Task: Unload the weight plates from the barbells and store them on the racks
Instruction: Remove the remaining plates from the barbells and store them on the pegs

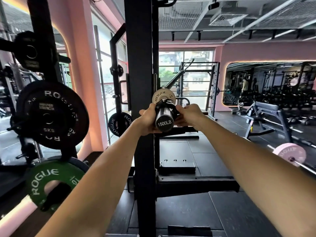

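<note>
Head view: both hands, left (148, 119), right (186, 115), grip collar (166, 103) on barbell sleeve (164, 119) before white plate (163, 96).

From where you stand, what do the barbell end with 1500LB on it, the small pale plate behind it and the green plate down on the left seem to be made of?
Barbell sleeve: likely steel, dark glossy finish, with streaks of reflected light along it.
Small pale plate: cream, smooth surface with dark ROGUE lettering; coated metal or rubber, hard to tell.
Green plate: matte green with white lettering, looks like rubber or urethane coating.
</note>
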The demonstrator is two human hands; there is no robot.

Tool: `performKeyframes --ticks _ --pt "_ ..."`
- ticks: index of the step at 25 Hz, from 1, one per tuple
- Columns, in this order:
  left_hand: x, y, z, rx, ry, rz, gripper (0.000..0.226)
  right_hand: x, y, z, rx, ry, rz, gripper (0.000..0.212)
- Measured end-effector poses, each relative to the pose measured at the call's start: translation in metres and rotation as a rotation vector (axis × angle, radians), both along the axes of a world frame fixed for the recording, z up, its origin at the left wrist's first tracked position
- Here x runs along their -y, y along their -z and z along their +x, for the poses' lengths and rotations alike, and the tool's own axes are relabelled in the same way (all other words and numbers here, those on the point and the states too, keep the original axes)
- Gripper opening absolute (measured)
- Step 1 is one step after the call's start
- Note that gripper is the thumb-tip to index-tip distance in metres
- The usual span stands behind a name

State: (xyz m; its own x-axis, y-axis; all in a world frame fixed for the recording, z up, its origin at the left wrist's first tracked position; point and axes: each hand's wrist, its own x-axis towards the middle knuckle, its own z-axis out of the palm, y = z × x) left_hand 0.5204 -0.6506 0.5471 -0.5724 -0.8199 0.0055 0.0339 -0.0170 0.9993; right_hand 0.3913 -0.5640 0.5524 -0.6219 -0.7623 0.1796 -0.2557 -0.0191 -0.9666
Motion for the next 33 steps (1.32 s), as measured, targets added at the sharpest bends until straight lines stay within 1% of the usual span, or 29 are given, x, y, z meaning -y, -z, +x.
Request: performKeyframes --ticks 1,2,4,9,11,13,14,17,19,23,27,28,31,33 --pt "0.009 0.0 -0.008 0.002 -0.015 -0.019 0.046 0.009 -0.001 -0.006 -0.013 0.012 0.003 0.032" --pt "0.017 0.0 -0.014 0.007 -0.024 -0.043 0.045 0.02 -0.002 -0.013 -0.026 0.026 0.008 0.03" --pt "0.033 -0.002 -0.028 0.034 -0.037 -0.095 0.051 0.041 -0.001 -0.029 -0.046 0.046 0.01 0.029" --pt "0.072 -0.009 -0.056 0.136 -0.057 -0.18 0.055 0.096 -0.001 -0.071 -0.087 0.094 0.035 0.042" --pt "0.093 -0.012 -0.072 0.132 -0.055 -0.164 0.058 0.119 -0.001 -0.088 -0.089 0.104 0.035 0.047" --pt "0.112 -0.013 -0.087 0.12 -0.035 -0.125 0.058 0.144 0.001 -0.11 -0.125 0.127 0.034 0.055" --pt "0.122 -0.014 -0.095 0.116 -0.032 -0.108 0.057 0.157 0.003 -0.121 -0.144 0.131 0.034 0.055" --pt "0.151 -0.013 -0.114 0.094 0.017 -0.067 0.059 0.189 0.008 -0.149 -0.176 0.136 0.044 0.048" --pt "0.166 -0.013 -0.127 0.085 0.038 -0.039 0.058 0.203 0.008 -0.159 -0.194 0.142 0.042 0.047" --pt "0.177 -0.015 -0.14 0.103 0.001 -0.05 0.048 0.207 -0.001 -0.161 -0.278 0.102 0.072 0.049" --pt "0.177 -0.016 -0.143 0.108 -0.004 -0.051 0.05 0.193 -0.012 -0.149 -0.358 0.105 0.088 0.045" --pt "0.175 -0.018 -0.141 0.095 0.004 -0.037 0.049 0.191 -0.015 -0.145 -0.403 0.137 0.083 0.044" --pt "0.171 -0.023 -0.137 0.084 0.027 -0.002 0.046 0.19 -0.031 -0.136 -0.631 0.235 0.104 0.042" --pt "0.172 -0.023 -0.137 0.081 0.044 0.011 0.048 0.189 -0.04 -0.128 -0.765 0.242 0.149 0.038"
